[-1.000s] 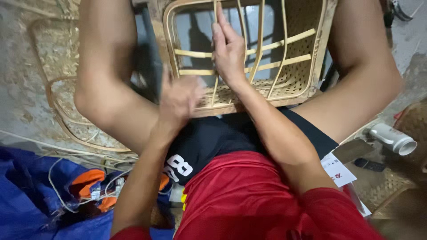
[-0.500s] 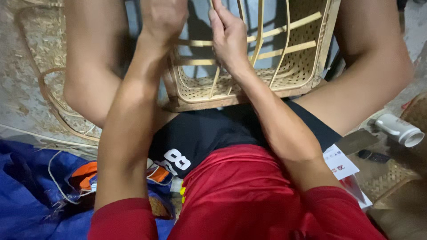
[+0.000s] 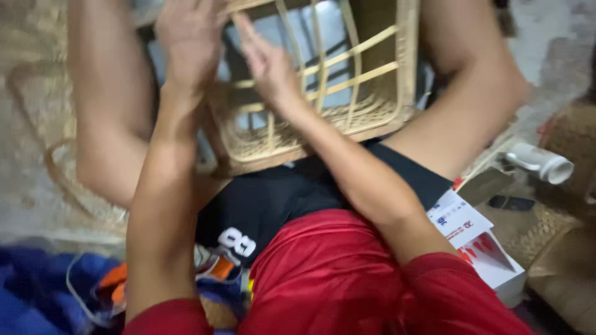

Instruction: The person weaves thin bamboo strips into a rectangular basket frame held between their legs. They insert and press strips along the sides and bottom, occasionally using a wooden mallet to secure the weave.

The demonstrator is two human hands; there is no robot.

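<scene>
Left hand (image 3: 189,37) and right hand (image 3: 267,62), fingers open, touch the rattan basket (image 3: 372,118); floor (image 3: 25,205) seemingly concrete.

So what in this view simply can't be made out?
- Left hand: fingertips cut off by the top edge of the head view, so its grip cannot be judged.
- Right hand: motion blur hides whether it pinches a cane strip of the rattan basket.
- Rattan basket: upper part cut off by the top edge.
- White box: partly hidden by the right arm.
- White tube: too blurred to identify.
</scene>
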